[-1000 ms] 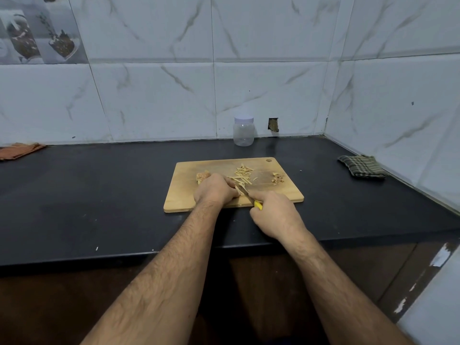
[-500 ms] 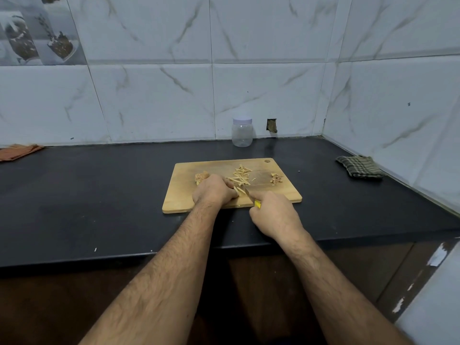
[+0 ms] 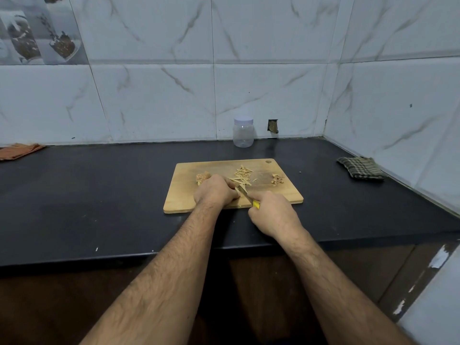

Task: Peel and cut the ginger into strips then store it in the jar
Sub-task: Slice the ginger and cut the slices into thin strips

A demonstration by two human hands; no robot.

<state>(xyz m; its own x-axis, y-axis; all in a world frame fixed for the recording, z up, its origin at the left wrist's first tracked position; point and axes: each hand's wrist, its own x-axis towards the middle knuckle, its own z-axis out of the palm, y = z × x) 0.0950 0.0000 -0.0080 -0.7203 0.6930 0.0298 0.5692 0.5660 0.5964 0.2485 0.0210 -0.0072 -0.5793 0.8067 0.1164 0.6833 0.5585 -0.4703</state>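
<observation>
Right hand (image 3: 272, 215) grips yellow-handled knife (image 3: 249, 199), blade on cutting board (image 3: 184, 192). Left hand (image 3: 215, 191) curled, pressing down beside blade; what it holds is hidden. Ginger strips (image 3: 241, 176) just beyond.

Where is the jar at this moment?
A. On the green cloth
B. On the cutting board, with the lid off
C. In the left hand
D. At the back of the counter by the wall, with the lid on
D: the jar stands behind the cutting board against the tiled wall, its pale lid on, apart from both hands.
</observation>
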